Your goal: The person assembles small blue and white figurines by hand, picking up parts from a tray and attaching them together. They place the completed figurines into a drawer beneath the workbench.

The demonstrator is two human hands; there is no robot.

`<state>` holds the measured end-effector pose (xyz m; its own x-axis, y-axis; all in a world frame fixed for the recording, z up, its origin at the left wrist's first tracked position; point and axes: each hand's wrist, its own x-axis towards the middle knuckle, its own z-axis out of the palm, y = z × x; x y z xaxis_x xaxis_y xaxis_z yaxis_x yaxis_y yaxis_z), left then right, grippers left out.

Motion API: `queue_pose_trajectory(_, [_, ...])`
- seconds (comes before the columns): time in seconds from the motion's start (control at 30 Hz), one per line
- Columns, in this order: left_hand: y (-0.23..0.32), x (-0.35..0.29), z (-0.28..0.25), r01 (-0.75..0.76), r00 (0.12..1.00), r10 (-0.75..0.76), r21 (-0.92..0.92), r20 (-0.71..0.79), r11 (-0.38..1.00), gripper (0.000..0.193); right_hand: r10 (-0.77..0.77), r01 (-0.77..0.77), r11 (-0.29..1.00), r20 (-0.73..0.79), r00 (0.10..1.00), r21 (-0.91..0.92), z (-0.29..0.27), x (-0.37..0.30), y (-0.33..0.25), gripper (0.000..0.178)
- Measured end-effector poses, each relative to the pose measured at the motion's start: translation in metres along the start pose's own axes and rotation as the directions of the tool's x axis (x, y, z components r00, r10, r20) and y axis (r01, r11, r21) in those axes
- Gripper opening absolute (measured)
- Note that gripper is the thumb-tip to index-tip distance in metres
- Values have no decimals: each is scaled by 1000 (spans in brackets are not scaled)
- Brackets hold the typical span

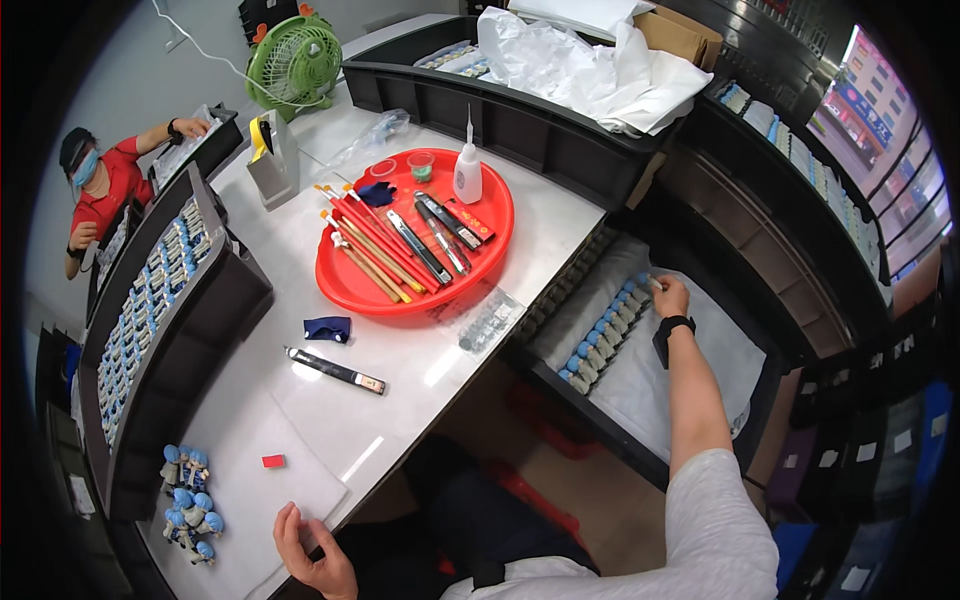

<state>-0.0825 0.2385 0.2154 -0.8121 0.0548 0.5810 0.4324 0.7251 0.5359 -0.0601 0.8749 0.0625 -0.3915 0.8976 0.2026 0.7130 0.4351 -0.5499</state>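
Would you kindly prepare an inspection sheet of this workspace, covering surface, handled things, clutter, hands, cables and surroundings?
Surface: white table.
Handled things: row of blue-topped figurines in the lined black bin at right; figurine cluster at the table's lower left.
Clutter: red tray holding brushes, knives and a white bottle; utility knife, blue cloth and red block outside it.
Hands: right hand at the row's far end, seemingly pinching a small pale item; left hand partly open, nothing seen in it.
Cables: white cable by the green fan.
Surroundings: co-worker in red beyond the left bin.
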Motion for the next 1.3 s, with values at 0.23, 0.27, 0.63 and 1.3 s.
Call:
queue_pose_trajectory(0.23, [3,4,3,20,1000,-21,28,21,999,29,28,-22,997,88,996,-68,14,13,0,25])
queue_pose_trajectory(0.27, [2,3,3,16,1000,-17,40,11,999,29,-18,25,996,87,996,-85,21,18,6,25])
queue_pose_trajectory(0.63, [6,12,-10,61,997,-62,-37,-40,997,22,-292,374,894,312,904,-246,62,68,84,54])
queue_pose_trajectory(1.3, [-115,137,-130,155,882,-410,679,231,718,29,-611,-58,570,470,637,820,-78,-262,-215,24])
